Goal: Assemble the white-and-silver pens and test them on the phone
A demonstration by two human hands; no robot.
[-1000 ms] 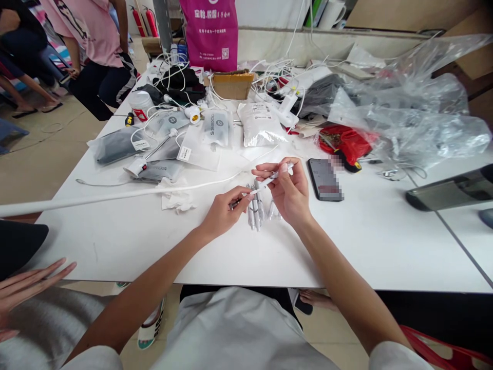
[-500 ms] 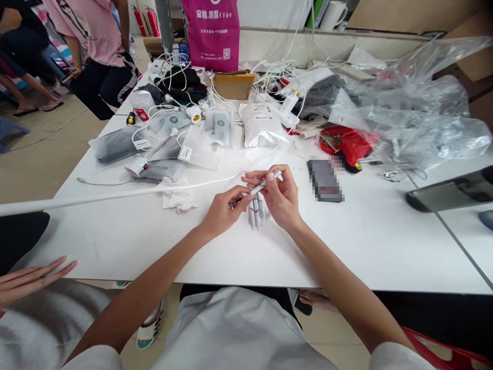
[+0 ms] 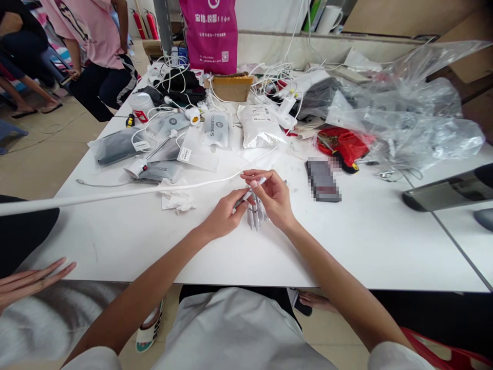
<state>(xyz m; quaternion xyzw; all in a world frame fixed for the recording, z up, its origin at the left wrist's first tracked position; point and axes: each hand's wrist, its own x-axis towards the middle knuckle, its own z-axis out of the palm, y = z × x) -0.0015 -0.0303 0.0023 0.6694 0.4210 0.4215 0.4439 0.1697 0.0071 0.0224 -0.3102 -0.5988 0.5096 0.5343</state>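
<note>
Over the middle of the table, both my hands are closed on one slim white pen (image 3: 252, 190), which slants up to the right. My left hand (image 3: 228, 216) grips its lower, dark end between thumb and fingers. At the upper end, my right hand (image 3: 276, 199) pinches the barrel with the thumb, and the fingertips partly cover it. Several similar white pens (image 3: 253, 218) lie side by side on the white table (image 3: 231, 259) just below my hands, partly hidden by my right hand.
A white cable (image 3: 173, 187) crosses the table behind my hands. Crumpled tissue (image 3: 177, 198) lies left, a phone (image 3: 323, 181) right. Packaged pouches (image 3: 217, 128), a cardboard box (image 3: 231, 88) and clear plastic bags (image 3: 416, 118) fill the back. Another person's hand (image 3: 34, 281) is at far left.
The pen has slid down and left between my hands, with less of its dark end showing. My right hand has come closer to my left.
</note>
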